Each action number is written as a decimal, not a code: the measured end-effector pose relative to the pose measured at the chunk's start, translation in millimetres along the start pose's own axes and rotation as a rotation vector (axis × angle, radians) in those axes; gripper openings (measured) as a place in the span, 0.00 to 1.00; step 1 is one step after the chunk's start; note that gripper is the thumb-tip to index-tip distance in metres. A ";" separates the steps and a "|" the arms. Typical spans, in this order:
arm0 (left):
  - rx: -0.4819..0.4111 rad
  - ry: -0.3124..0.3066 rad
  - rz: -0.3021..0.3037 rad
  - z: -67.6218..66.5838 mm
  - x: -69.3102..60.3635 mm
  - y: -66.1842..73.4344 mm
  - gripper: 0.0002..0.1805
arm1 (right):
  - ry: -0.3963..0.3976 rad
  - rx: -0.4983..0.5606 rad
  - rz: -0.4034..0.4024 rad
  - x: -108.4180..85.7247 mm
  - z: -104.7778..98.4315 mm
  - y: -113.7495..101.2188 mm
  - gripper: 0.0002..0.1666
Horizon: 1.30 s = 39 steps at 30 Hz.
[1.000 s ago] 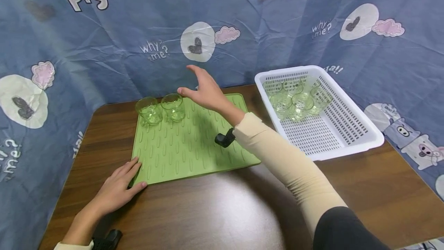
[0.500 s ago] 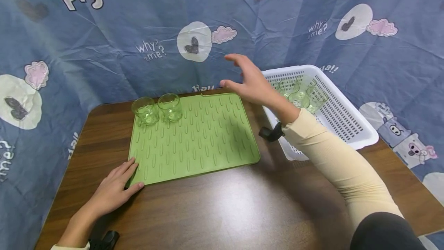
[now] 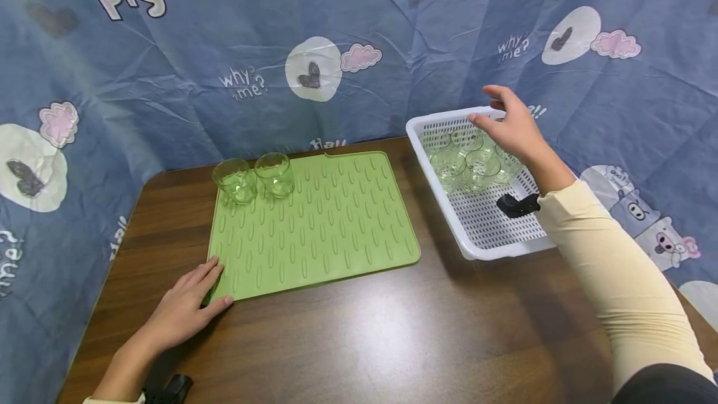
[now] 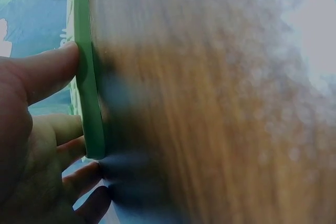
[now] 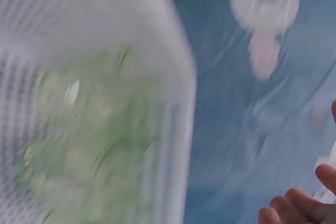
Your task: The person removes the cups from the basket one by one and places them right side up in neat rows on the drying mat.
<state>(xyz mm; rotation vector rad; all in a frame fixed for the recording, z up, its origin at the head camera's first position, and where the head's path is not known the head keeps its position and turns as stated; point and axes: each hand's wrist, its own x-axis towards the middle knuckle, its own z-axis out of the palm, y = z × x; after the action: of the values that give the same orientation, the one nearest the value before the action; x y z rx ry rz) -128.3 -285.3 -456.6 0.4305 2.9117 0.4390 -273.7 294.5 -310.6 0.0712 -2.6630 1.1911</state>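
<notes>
The left hand (image 3: pixel 182 310) rests on the front left corner of the green mat (image 3: pixel 314 223), fingers relaxed; in the left wrist view its thumb lies against the mat's edge (image 4: pixel 90 87). Two clear green glasses, one (image 3: pixel 235 181) at the mat's back left corner and one (image 3: pixel 275 175) just right of it, stand close together. Above the white basket (image 3: pixel 471 245) hovers the right hand (image 3: pixel 516 129), empty, thumb and fingers apart. Below it, several green glasses (image 3: pixel 481 172) are grouped in the basket's back left part. The right wrist view shows them blurred (image 5: pixel 94 140).
The brown wooden table (image 3: pixel 359 341) carries mat and basket. A blue printed cloth (image 3: pixel 224 30) hangs right behind them. The basket's raised rim (image 3: pixel 443 195) faces the mat's right side.
The right hand has moved right, from above the back of the mat to above the basket. The left hand and the two glasses on the mat have stayed in place.
</notes>
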 end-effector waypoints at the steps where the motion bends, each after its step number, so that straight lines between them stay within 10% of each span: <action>1: 0.002 0.000 0.000 -0.2 -0.1 -0.2 0.43 | 0.007 -0.001 0.037 0.9 -4.3 8.7 0.42; 20: 0.006 0.014 0.014 1.2 0.9 -1.7 0.42 | -0.077 -0.154 0.192 0.6 -20.5 88.2 0.43; 39: -0.002 -0.009 -0.002 0.6 -0.7 -0.3 0.43 | -0.193 -0.231 0.185 -0.7 -12.9 104.4 0.47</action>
<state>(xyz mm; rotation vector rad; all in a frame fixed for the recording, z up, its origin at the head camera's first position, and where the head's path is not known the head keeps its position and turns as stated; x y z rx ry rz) -127.5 -285.6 -457.1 0.4284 2.9029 0.4388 -284.6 374.0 -378.7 -0.1063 -3.0147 0.9598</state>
